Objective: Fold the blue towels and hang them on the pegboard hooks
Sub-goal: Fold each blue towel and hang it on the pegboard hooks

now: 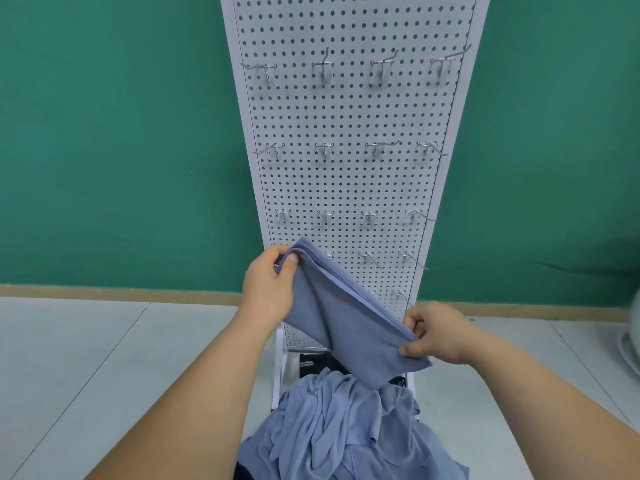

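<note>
My left hand (268, 289), raised, pinches the folded towel's (332, 317) upper corner; my right hand (433, 336), lower, pinches its other end. The towel slants between them before the pegboard (346, 116), above the pile (346, 427).

A folded blue towel (341, 317) hangs slanted between two hands: the left hand (268, 287) pinches its upper corner, the right hand (433, 336) grips the lower end. Behind stands a white pegboard (346, 116) with rows of metal hooks (323, 72) (all bare). Below lies a rumpled heap of blue towels (349, 431).
</note>
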### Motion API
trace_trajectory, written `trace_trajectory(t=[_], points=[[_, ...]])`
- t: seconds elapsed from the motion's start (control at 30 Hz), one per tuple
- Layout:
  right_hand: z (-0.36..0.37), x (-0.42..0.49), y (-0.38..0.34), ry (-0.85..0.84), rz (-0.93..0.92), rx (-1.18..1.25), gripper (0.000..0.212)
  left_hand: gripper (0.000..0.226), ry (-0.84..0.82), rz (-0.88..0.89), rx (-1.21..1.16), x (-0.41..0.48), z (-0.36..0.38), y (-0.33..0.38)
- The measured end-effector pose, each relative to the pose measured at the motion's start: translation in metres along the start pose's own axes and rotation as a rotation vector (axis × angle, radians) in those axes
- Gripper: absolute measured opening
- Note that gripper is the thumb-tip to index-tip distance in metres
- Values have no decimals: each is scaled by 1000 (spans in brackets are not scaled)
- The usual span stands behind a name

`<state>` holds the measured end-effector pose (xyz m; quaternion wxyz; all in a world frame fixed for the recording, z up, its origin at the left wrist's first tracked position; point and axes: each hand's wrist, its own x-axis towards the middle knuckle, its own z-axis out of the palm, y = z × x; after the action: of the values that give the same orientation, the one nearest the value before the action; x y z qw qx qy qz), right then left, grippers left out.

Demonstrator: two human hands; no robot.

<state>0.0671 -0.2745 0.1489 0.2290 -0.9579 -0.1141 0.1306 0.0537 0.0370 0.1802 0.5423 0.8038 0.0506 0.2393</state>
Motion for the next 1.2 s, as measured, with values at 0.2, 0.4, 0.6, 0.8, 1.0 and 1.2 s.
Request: trace_trajectory(t=[0.2, 0.4, 0.6, 0.8, 1.0, 1.2], points=[[-16, -2, 6, 79, -16, 93, 27, 12, 52, -131, 92, 8, -8, -13], [-33, -12, -2, 308, 101, 895, 21, 20, 54, -312, 44, 13, -7, -17], [-29, -8, -1, 345, 203, 1055, 37, 22, 19, -426, 6, 12, 0, -28], [-27, -5, 4, 388, 194, 1129, 72, 54, -83, -516, 50, 9, -4, -30], [-29, -3, 1, 444, 95, 1024, 26, 34, 11, -423, -60, 10, -8, -29], [-25, -2, 5, 354, 47, 735, 43, 30, -352, -308, 137, 3, -10, -29]])
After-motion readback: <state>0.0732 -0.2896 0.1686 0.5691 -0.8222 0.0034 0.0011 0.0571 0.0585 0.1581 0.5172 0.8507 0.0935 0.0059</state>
